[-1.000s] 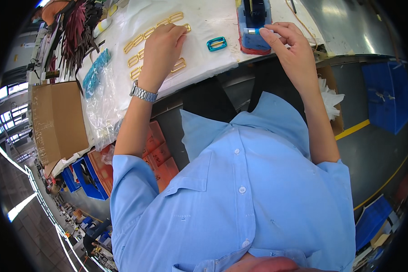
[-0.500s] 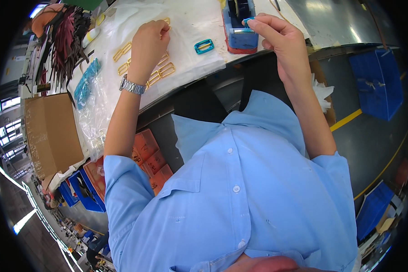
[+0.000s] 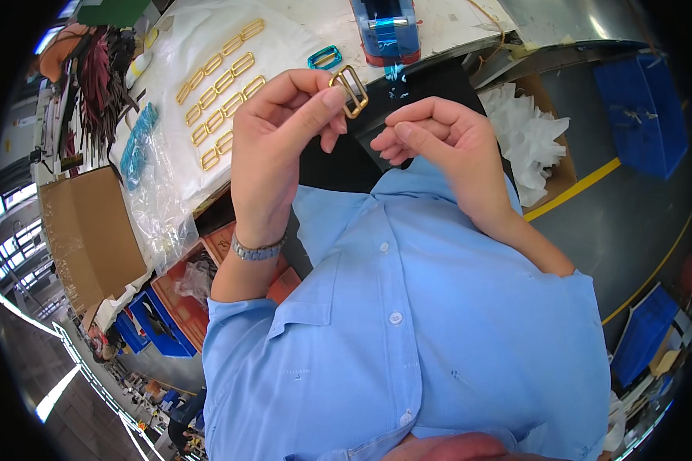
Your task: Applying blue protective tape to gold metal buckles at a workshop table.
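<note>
Low in the frame a blue shirt (image 3: 407, 338) fills the view, with both forearms rising out of it toward the centre. The left hand (image 3: 273, 154), a metal watch (image 3: 257, 250) at its wrist, has its fingers (image 3: 327, 100) closed on a gold rectangular buckle (image 3: 350, 91), pinching it by one edge and holding it up just above centre, in the air and clear of the worktop (image 3: 446, 19). The right hand (image 3: 438, 146) sits close beside it, curled loosely with fingertips drawn together; whether anything is pinched between them cannot be told, though a clear strip, perhaps tape, seems to hang near them.

Beyond the hands, in the upper left, rows of matching gold buckles (image 3: 215, 92) lie on a white sheet (image 3: 184, 38), a blue buckle (image 3: 324, 57) lies apart from them at upper centre, and a blue tape dispenser (image 3: 386, 27) stands at the top edge. A clear plastic bag (image 3: 158, 200) droops over the worktop's edge at left.

The grip on the buckle is narrow, so a twist or a nudge from the right hand could probably knock it loose; it would likely drop past the worktop's edge to the floor. Any tape could also stick to the fingers instead.
</note>
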Demonstrator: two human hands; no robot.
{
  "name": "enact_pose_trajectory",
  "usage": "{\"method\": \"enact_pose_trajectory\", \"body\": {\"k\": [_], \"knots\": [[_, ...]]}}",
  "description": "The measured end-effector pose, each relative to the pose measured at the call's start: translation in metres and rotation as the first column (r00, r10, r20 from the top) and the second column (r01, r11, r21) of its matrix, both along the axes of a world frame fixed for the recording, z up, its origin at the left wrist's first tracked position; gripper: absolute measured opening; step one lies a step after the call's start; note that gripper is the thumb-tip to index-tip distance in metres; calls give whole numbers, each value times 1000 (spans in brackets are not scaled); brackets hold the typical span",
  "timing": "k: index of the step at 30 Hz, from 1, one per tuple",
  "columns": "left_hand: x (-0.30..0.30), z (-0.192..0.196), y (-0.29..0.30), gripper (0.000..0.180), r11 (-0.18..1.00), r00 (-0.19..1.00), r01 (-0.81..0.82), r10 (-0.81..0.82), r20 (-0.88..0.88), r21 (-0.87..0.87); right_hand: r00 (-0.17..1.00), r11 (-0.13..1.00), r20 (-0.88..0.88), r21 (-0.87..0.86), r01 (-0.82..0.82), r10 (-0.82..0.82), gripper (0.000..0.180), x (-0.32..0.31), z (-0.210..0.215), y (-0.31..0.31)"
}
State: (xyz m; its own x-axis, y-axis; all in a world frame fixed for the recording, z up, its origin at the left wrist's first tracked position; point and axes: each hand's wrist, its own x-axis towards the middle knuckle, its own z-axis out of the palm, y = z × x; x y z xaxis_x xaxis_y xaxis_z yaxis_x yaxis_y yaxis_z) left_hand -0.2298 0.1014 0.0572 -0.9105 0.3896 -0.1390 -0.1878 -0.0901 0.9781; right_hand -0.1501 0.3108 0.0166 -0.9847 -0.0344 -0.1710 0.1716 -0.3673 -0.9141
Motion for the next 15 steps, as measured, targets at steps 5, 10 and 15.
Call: {"method": "enact_pose_trajectory", "body": {"k": [5, 10, 15], "knots": [[21, 6, 15, 16, 996, 988, -87, 87, -124, 5, 1000, 999, -5, -36, 4, -4, 16, -4, -13, 9], [19, -10, 5, 16, 988, 985, -132, 139, -104, 79, 991, 966, -31, 222, 133, -129, 16, -11, -38, 28], [20, -44, 5, 17, 982, 998, -33, 24, 50, 186, 902, 825, -343, 405, 394, -262, 19, -43, -49, 36]]}}
